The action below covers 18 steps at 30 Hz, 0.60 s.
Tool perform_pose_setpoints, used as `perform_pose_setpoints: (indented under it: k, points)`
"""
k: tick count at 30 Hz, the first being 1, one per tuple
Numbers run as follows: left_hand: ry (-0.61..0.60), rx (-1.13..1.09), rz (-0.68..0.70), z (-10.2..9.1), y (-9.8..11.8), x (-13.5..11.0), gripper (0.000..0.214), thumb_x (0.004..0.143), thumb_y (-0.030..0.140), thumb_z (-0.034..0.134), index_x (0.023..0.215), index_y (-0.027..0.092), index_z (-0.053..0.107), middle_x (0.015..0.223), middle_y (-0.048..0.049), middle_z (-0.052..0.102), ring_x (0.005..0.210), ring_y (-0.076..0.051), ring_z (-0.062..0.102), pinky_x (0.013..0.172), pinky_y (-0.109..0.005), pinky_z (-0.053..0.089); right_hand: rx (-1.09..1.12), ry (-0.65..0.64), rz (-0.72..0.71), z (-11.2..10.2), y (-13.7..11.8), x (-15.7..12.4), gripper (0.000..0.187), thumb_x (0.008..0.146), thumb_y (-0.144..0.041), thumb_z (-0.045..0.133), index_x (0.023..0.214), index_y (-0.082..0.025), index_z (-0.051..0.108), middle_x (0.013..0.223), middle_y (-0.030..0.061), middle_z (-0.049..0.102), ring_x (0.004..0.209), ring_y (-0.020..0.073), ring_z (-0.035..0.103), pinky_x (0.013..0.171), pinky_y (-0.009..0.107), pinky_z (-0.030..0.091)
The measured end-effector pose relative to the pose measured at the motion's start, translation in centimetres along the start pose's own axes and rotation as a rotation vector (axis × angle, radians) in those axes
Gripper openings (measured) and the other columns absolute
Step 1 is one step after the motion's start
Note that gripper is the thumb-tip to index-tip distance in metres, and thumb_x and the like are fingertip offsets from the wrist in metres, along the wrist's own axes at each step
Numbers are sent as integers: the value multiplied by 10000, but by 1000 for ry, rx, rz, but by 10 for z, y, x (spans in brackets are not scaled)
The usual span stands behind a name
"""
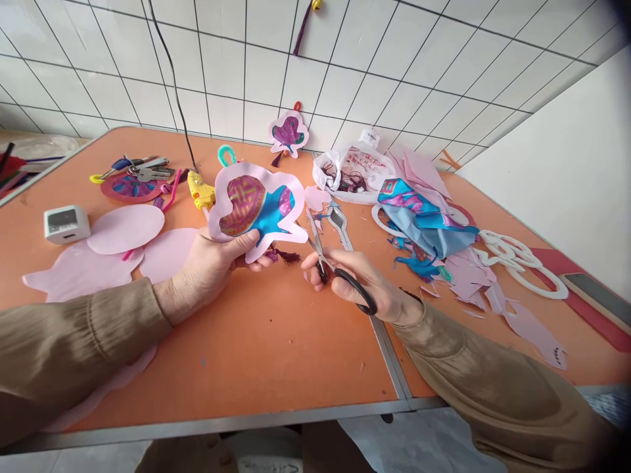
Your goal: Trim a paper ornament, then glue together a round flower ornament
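Observation:
Between the thumb and fingers of my left hand (210, 266) is a fish-shaped ornament (269, 213), with a pink border around purple, gold and blue shiny fabric. It is raised above the table, its face tilted toward me. A green loop shows behind its top, and a dark tassel (286, 256) hangs below it. My right hand (365, 282) grips black-handled scissors (320, 253), fingers in the handles. The blades point up and away from me, parted a little, close beside the ornament's right edge. Whether they touch the edge I cannot tell.
A yellow glue gun (200, 190) with a cord stands behind my left hand. Pink ovals (125, 230), a white box (66, 224) and keys (148, 172) lie left. Rightward are a plastic bag (352, 171), blue fabric (424, 223), pink scraps (466, 279) and a phone (599, 295).

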<state>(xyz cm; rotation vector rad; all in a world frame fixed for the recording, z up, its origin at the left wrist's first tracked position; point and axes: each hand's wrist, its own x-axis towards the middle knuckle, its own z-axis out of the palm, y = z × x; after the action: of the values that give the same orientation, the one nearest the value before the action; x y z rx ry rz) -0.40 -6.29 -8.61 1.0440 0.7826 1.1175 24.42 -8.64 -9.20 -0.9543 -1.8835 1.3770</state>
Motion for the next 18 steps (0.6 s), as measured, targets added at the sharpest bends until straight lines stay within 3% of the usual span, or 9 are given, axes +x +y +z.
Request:
perform_pose_setpoints:
  k: [5, 18]
  points:
    - [60, 105, -17, 2, 4, -2, 218, 766, 288, 811, 818, 117, 686, 736, -61, 692, 665, -178, 659, 582, -291, 552, -73, 65, -34, 2, -3, -1, 561, 821, -697, 614, 1013, -171, 630, 775, 15, 559, 666, 130, 526, 617, 291, 418]
    - [-36, 92, 23, -5, -3, -1, 187, 813, 286, 783, 777, 130, 685, 680, -37, 688, 596, -138, 634, 581, -270, 566, -62, 18, -36, -1, -2, -1, 582, 811, -688, 634, 1029, -148, 635, 758, 14, 575, 643, 117, 527, 591, 269, 419]
